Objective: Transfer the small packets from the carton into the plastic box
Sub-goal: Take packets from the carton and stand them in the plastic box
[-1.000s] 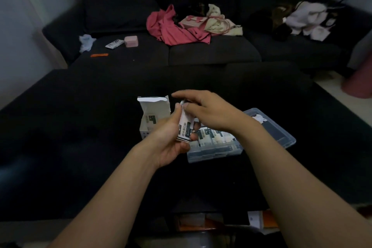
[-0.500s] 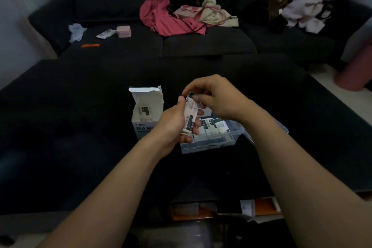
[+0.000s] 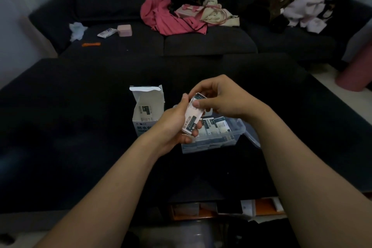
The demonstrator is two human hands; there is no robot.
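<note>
A white carton (image 3: pixel 148 109) stands open on the black table, flap up, with a packet visible inside. To its right sits a clear plastic box (image 3: pixel 213 143) with a row of small white-and-dark packets (image 3: pixel 216 126) lined up in it. Above the box's left end, my left hand (image 3: pixel 175 127) grips a stack of small packets (image 3: pixel 192 119) from below. My right hand (image 3: pixel 219 98) pinches the stack's top edge with thumb and fingers.
The box's clear lid (image 3: pixel 251 135) hangs open on its right side. A dark sofa (image 3: pixel 201 42) behind the table holds red clothing (image 3: pixel 169 18), bags, a pink case (image 3: pixel 124 30) and small items. Papers lie under the table's near edge.
Both hands stay joined on the packet stack above the box. My right hand's fingers have shifted up to the stack's top edge; the view has tilted slightly down.
</note>
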